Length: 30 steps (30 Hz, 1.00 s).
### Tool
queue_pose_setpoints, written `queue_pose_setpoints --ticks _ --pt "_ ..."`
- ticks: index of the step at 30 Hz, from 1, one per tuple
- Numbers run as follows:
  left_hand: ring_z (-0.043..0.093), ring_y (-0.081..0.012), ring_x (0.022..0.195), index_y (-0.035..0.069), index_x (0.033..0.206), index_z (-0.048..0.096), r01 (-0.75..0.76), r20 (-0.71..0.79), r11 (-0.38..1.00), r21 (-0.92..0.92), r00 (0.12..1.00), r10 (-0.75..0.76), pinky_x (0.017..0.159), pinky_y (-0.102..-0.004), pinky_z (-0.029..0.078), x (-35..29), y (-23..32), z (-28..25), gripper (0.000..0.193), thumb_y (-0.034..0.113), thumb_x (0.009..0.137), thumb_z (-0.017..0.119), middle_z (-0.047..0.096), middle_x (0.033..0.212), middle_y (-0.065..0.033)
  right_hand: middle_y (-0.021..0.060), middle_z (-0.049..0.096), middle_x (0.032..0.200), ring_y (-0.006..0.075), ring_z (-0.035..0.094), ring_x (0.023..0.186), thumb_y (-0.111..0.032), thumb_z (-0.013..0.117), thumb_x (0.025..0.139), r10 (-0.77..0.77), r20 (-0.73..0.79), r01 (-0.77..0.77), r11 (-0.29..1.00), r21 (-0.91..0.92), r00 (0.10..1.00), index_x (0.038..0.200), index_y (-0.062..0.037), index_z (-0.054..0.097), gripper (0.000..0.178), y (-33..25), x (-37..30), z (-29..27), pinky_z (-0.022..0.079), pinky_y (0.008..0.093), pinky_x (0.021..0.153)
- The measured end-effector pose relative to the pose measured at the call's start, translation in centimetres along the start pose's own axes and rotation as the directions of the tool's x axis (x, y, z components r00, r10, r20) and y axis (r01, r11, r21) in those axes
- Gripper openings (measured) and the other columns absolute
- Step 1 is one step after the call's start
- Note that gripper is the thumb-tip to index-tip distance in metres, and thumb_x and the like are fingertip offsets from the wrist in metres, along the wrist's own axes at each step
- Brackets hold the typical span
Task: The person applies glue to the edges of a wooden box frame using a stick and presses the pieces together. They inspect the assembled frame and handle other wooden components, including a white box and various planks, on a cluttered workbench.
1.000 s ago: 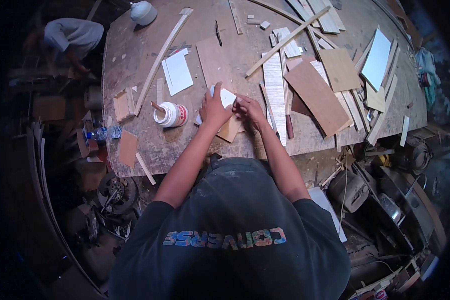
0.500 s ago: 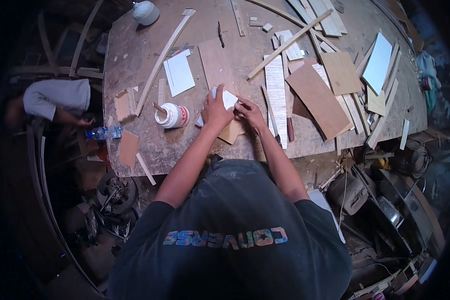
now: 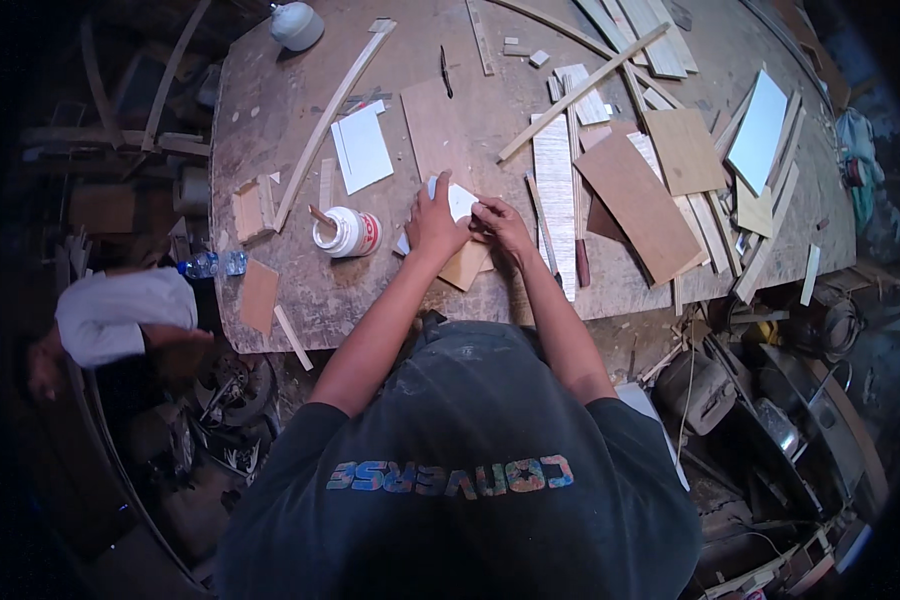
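Note:
Close in front of me on the workbench [image 3: 300, 110], my left hand [image 3: 436, 228] grips a small white-faced panel [image 3: 461, 203], its fingers reaching along the panel's left side. At the panel's right edge my right hand [image 3: 502, 226] pinches with thumb and fingers. Below both hands, a light wooden piece [image 3: 464, 272] pokes out; how it meets the panel is hidden. A flat brown board [image 3: 435, 130] lies just beyond my fingers. Left of my left hand stands an open white glue jar [image 3: 342, 236] with a stick [image 3: 322, 216] in it.
A white sheet [image 3: 363, 150], small wooden box [image 3: 254, 208] and long curved strip [image 3: 335, 115] lie to the left. Boards and strips [image 3: 625, 205] pile up on the right, beside a brown-handled tool [image 3: 582, 262]. A person in a white shirt [image 3: 130, 315] bends at the left, near plastic bottles [image 3: 210, 264].
The person at the left has moved nearer and bent lower beside the bench. My hands keep almost the same grip on the white-faced panel.

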<state>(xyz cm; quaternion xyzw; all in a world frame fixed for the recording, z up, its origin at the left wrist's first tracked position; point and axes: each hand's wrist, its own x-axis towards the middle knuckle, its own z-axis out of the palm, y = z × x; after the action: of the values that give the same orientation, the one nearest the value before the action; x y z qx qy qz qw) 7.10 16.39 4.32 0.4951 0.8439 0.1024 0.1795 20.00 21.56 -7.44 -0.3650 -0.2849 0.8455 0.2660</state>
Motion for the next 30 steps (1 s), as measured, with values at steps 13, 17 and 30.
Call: queue_pose_setpoints --ticks 13,17,30 --pt "0.046 -0.0443 0.128 0.024 0.15 0.028 0.014 0.009 1.0 -0.024 1.0 -0.014 0.102 -0.0539 0.044 -0.1 -0.2 0.0 0.089 0.022 0.075 0.077 0.042 0.14 -0.0213 0.0018 0.066 0.092 0.0107 0.065 0.08 -0.029 0.072 0.092 -0.014 -0.045 0.015 1.0 0.011 0.999 0.127 -0.0079 0.062 0.042 0.9 0.1 0.2 0.057 0.0253 0.07" --pt "0.042 -0.0471 0.13 0.024 0.151 0.028 0.03 0.059 0.997 -0.076 0.998 -0.026 0.103 -0.0594 0.041 0.2 -0.4 -0.1 0.091 0.021 0.075 0.077 0.036 0.145 -0.0227 0.0042 0.066 0.096 0.012 0.065 0.082 -0.021 0.076 0.088 -0.085 0.018 0.086 0.996 -0.025 0.996 0.137 -0.0077 0.055 0.055 1.3 -0.1 0.0 0.057 0.0263 0.071" --pt "0.037 -0.0494 0.134 0.022 0.154 0.022 0.023 0.081 0.995 -0.101 0.997 -0.014 0.105 -0.0641 0.037 0.3 -0.8 0.3 0.097 0.022 0.074 0.077 0.03 0.15 -0.025 0.0036 0.067 0.093 0.0114 0.066 0.082 -0.028 0.075 0.09 -0.007 -0.024 0.007 1.0 -0.004 1.0 0.131 -0.0076 0.059 0.049 0.7 0.1 0.2 0.057 0.0266 0.072"
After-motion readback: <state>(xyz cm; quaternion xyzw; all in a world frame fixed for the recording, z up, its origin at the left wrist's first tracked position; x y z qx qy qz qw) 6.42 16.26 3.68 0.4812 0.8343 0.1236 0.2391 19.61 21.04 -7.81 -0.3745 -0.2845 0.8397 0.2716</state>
